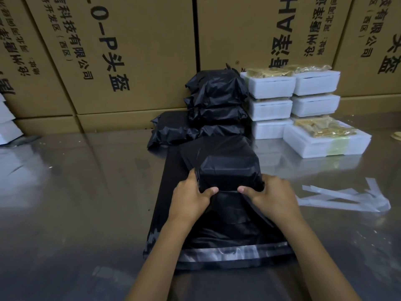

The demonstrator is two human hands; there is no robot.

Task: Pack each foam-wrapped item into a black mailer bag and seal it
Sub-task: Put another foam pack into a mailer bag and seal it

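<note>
A black mailer bag point(230, 170) with a boxy item inside lies in front of me on a stack of flat black mailers point(171, 166). My left hand point(191, 198) grips its near left edge, thumb on top. My right hand point(271, 196) grips the near right edge the same way. The bag's loose flap with its shiny adhesive strip point(234, 252) trails toward me. Several filled black bags point(214, 101) are piled behind. White foam-wrapped items point(273, 88) are stacked at the right, the nearest one point(325, 142) lying alone.
The table point(86, 192) is shiny metal. Peeled clear strips point(347, 198) lie to the right. Large printed cardboard cartons point(121, 53) form a wall along the back. White packs point(6, 124) show at the far left edge.
</note>
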